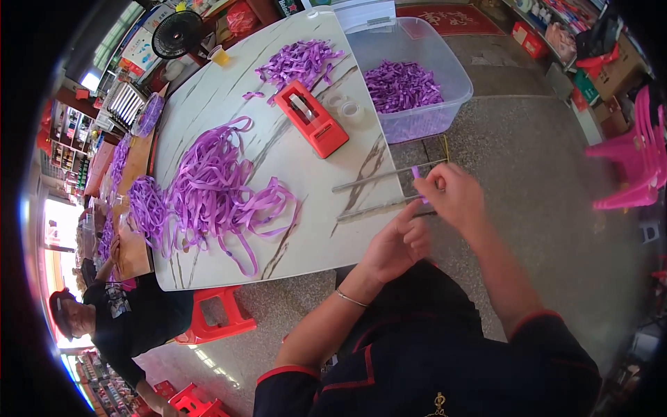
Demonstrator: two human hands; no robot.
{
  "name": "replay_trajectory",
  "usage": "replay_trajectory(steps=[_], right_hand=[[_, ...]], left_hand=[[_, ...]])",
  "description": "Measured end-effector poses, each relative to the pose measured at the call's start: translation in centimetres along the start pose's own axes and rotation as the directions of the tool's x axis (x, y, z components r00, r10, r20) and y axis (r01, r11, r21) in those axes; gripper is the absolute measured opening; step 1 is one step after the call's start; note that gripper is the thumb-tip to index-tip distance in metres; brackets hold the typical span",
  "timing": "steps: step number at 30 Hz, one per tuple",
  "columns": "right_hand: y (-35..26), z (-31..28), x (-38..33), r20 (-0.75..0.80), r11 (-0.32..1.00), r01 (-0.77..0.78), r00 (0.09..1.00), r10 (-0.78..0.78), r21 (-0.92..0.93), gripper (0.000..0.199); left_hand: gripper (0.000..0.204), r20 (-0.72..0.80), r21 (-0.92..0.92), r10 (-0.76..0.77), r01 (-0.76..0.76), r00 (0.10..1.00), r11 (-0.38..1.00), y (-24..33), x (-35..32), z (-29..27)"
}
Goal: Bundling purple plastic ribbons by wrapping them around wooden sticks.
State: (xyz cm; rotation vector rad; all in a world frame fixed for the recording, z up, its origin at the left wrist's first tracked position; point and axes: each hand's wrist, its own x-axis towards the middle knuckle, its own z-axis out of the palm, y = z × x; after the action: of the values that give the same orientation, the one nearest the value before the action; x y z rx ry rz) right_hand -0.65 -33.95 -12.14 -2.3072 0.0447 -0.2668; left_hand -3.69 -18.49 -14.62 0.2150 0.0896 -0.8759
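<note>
Beyond the table's right edge, my right hand (pixel 455 198) pinches a short purple ribbon (pixel 416 172) between thumb and fingers. My left hand (pixel 394 249) is just below and to the left, its index fingertip close to the ribbon's lower end and its other fingers curled. Whatever its fingers hold is hidden. Two thin metal rods, an upper rod (pixel 372 182) and a lower rod (pixel 372 210), lie side by side and stick out past the table edge beneath my hands. The ribbon stands at these rods.
On the marble-patterned table (pixel 292 250) lie a large tangle of purple ribbon (pixel 208 181), a ribbon heap (pixel 299 62), a red tape dispenser (pixel 311 119) and tape rolls (pixel 349 109). A clear bin (pixel 451 90) holds purple pieces. Another person (pixel 132 306) sits left; pink chairs (pixel 636 163) stand right.
</note>
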Motion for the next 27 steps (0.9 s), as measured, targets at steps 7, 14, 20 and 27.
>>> replay_trajectory(steps=[7,14,20,27], right_hand=[[0.9,0.6,0.8,0.076,0.998,-0.057,0.995,0.057,0.005,0.024],[5.7,1.3,2.9,0.607,0.632,-0.580,0.766,0.210,0.514,0.019],[8.8,5.0,2.3,0.816,0.070,-0.818,0.575,0.061,0.572,0.015],[9.6,8.8,0.3,0.744,-0.285,-0.745,0.654,-0.134,0.604,0.015]], left_hand=[[0.040,-0.018,0.009,0.010,-0.010,1.000,1.000,-0.1,0.0,-0.1],[0.042,-0.017,0.021,0.007,-0.007,1.000,1.000,0.0,0.0,0.0],[0.042,-0.026,0.018,-0.001,0.002,1.000,1.000,0.0,0.0,0.1],[0.044,-0.026,-0.005,-0.006,0.006,1.000,1.000,0.0,0.0,0.4]])
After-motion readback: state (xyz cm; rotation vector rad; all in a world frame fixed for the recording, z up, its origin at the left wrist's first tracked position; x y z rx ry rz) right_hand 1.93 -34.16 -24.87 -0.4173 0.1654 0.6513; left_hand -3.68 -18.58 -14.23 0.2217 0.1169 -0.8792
